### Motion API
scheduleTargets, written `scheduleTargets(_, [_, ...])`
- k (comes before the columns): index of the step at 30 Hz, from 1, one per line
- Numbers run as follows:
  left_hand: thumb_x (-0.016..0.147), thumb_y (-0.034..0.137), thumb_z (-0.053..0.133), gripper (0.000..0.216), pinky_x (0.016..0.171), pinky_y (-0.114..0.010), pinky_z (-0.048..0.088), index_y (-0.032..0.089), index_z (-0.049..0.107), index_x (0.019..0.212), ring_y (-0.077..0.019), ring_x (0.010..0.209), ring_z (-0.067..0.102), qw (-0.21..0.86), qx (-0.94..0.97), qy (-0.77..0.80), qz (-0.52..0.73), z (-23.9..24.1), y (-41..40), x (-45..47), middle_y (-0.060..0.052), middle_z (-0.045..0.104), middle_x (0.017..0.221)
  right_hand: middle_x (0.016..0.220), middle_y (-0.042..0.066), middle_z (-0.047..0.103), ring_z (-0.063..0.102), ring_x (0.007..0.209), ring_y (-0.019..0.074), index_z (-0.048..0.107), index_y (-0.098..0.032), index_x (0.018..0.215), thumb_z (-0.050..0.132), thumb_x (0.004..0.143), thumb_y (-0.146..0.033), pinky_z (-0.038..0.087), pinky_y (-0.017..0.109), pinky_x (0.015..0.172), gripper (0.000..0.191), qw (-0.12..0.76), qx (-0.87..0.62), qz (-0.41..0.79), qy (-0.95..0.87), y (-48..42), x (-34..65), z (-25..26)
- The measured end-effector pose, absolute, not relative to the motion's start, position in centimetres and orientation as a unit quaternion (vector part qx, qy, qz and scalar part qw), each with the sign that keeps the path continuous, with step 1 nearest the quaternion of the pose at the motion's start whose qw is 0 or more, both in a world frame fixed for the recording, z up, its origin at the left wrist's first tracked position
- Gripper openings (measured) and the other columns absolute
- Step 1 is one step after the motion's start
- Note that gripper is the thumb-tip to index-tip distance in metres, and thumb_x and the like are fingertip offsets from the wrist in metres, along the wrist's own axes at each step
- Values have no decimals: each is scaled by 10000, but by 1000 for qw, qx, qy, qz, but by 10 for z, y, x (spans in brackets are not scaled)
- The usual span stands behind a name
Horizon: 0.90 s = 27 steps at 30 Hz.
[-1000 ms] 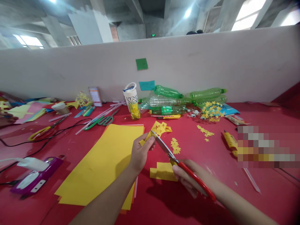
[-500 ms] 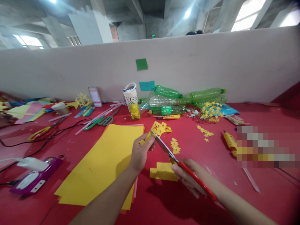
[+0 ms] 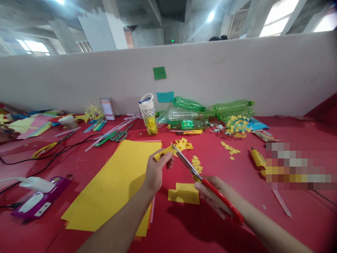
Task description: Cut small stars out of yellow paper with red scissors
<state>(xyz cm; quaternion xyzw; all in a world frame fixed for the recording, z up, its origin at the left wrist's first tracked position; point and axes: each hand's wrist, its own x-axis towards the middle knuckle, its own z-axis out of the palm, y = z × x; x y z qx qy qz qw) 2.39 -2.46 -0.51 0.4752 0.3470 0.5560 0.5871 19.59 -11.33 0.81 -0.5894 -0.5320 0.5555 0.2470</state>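
Observation:
Pinched between the thumb and fingers of my left hand (image 3: 156, 172) is a small strip of yellow paper (image 3: 163, 152). My right hand (image 3: 214, 195) grips red-handled scissors (image 3: 186, 162), whose blade tips meet the right end of the strip. Beyond the tips lie yellow paper scraps with star-shaped cut-outs (image 3: 184, 143). A little pile of yellow paper stars (image 3: 197, 164) rests near the scissor blades. Two yellow paper pieces (image 3: 184, 194) lie below, left of my right hand. Under my left forearm spreads a stack of yellow sheets (image 3: 116, 186).
Plastic bottles (image 3: 188, 124) and a patterned cup (image 3: 146, 110) stand or lie along the partition. More stars (image 3: 230, 149) are at right, near a yellow glue gun (image 3: 258, 161). At left are a purple power strip (image 3: 42, 198), grey scissors (image 3: 119, 135) and another person's hand (image 3: 9, 133).
My left hand has turned slightly, showing more of the yellow strip. The scissor tips have shifted a little right, away from my left thumb.

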Motion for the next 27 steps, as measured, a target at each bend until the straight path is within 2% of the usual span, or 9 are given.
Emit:
scheduleTargets(5, [716, 249, 621, 147, 480, -199, 349, 145, 580, 621, -70, 501, 471, 620, 408, 336, 579, -7, -18, 21, 19, 562, 559, 342, -112, 312, 319, 233, 26, 329, -204, 564, 522, 785, -561, 189, 143, 266, 462, 270, -578, 562, -527, -112, 198, 3])
scheduleTargets(9, [739, 281, 621, 153, 545, -222, 390, 137, 616, 687, -91, 555, 509, 632, 453, 329, 536, -8, -20, 24, -2, 598, 614, 360, -114, 319, 326, 216, 38, 383, -204, 600, 452, 804, -593, 228, 143, 238, 445, 279, -563, 606, -488, -111, 197, -7])
scheduleTargets(13, [776, 340, 587, 239, 582, -241, 409, 129, 619, 669, -106, 568, 517, 587, 510, 362, 514, -9, -23, 28, -11, 593, 603, 344, -108, 325, 335, 208, 44, 384, -201, 579, 448, 810, -585, 249, 145, 237, 453, 270, -557, 610, -494, -114, 195, -7])
scheduleTargets(19, [810, 304, 553, 190, 595, -231, 407, 156, 580, 695, -97, 582, 512, 520, 515, 373, 570, -9, -22, 25, 12, 574, 611, 348, -111, 329, 338, 222, 42, 392, -200, 615, 462, 820, -557, 238, 147, 271, 418, 258, -550, 618, -498, -115, 193, -1])
scheduleTargets(27, [779, 226, 568, 111, 547, -211, 374, 146, 621, 724, -80, 563, 485, 582, 444, 323, 600, -8, -19, 23, 10, 564, 630, 415, -94, 368, 390, 323, 51, 402, -190, 627, 504, 799, -550, 301, 173, 378, 412, 230, -554, 563, -568, -116, 195, 8])
